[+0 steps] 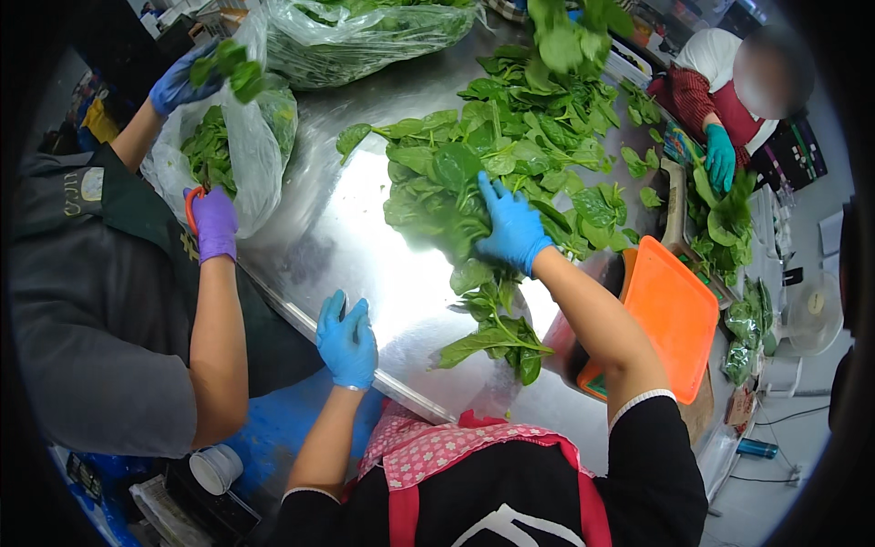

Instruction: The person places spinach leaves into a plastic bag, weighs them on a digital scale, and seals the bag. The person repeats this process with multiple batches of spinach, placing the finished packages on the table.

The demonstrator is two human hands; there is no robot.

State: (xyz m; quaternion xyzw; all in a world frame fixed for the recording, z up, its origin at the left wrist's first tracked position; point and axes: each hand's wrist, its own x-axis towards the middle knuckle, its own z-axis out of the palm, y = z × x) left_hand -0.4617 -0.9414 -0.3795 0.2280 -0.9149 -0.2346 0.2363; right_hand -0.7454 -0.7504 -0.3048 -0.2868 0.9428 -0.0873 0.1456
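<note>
Right hand, blue-gloved, lies flat on the spinach pile, fingers spread and released; leaves lie under and beyond the fingertips. Left hand rests on the steel surface, fingers loosely curled, grasping nothing, well apart from the spinach.

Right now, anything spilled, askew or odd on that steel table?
Nothing looks damaged. The loose green spinach leaves lie heaped straight on the shiny steel table, with a small bunch apart near the front edge. The orange plastic tray sits tilted over the right edge. Right hand presses the heap; left hand rests at the table's edge.
</note>
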